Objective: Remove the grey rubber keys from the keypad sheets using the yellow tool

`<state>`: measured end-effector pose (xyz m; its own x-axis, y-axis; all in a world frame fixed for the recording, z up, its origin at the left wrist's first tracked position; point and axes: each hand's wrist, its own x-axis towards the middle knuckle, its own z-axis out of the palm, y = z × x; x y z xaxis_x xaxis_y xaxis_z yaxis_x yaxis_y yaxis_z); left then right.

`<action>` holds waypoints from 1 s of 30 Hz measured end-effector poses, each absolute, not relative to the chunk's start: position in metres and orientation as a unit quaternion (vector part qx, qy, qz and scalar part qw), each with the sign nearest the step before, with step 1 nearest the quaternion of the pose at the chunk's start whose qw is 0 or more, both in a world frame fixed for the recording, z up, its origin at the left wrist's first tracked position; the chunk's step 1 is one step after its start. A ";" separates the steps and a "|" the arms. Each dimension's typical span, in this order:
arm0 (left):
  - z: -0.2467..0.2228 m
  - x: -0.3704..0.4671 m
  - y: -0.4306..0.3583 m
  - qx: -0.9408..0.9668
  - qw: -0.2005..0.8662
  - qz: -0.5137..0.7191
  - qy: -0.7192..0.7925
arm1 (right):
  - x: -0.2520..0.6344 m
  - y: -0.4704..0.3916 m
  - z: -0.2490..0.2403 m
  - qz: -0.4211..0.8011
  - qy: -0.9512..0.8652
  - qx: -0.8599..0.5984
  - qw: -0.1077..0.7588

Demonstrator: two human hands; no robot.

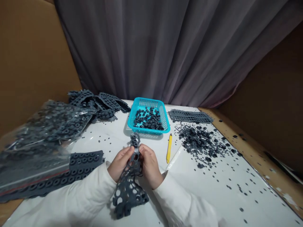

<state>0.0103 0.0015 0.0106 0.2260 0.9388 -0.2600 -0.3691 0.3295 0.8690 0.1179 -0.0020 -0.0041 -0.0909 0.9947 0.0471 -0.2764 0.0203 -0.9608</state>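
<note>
- Centrally, held between both hands over the near part of the table (180, 195), is a dark grey sheet (130, 198), limp and riddled with round holes, white showing through many of them
- Its top is a narrow twisted end with a couple of raised rings, its lower part hangs wider, with a ragged, lumpy bottom edge
- Left hand (122, 162) pinches it near the top, thumb against curled fingers; right hand (151, 165) is closed on the other edge just beside, thumb up
- Just beyond that end, a blue basket (149, 130) holds small dark rings (149, 118)
- Right of the hands lie a yellow tool (169, 148) and a white stick (174, 158), then a scatter of dark scraps (196, 138), with a flat perforated strip (190, 116) behind
- On the left, a clear bag (52, 126) full of rings covers part of a ringed mat (90, 159); more sheets (101, 104) heap up behind
- A grey curtain (142, 47) closes off the back
- Most fingertips are hidden behind the sheet, the white stick's lower end meets the right sleeve, and the bag is cut off at the left edge
</note>
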 end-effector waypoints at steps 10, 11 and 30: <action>-0.002 0.007 0.003 0.414 0.637 0.492 0.425 | 0.151 0.003 0.025 0.292 -0.820 -0.354 0.342; -0.001 0.007 0.004 0.430 0.625 0.482 0.438 | 0.153 0.003 0.027 0.273 -0.836 -0.352 0.321; -0.001 0.001 0.008 0.592 0.447 0.439 0.507 | 0.156 -0.002 0.036 0.217 -0.844 -0.415 0.262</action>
